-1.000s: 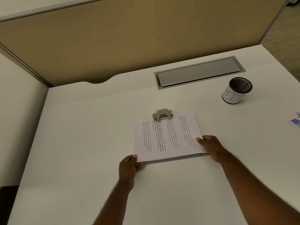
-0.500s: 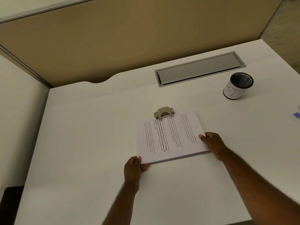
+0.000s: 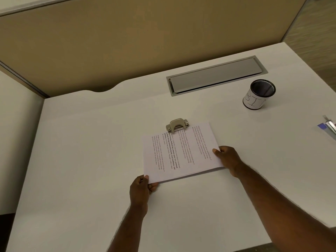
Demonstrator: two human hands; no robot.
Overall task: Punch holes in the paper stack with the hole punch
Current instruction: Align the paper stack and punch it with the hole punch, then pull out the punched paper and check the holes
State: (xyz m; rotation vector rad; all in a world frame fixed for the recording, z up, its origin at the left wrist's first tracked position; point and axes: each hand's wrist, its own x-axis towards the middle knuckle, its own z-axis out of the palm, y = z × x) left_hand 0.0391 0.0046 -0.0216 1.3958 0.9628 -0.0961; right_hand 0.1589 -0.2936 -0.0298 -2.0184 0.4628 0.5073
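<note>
A stack of printed white paper lies on the white desk, text running sideways. Its far edge meets the small metal hole punch, which sits just beyond the sheets; whether the edge is inside the punch slot I cannot tell. My left hand pinches the near left corner of the stack. On the right edge, my right hand grips the sheets with the thumb on top. The sheets look slightly fanned along the near edge.
A grey cable hatch is set into the desk at the back. A black mesh pen cup with a white label stands at the right. Pens lie at the far right edge. A tan partition rises behind.
The view has shifted a little; the stack and both hands have kept their hold and stay against the hole punch with little visible movement.
</note>
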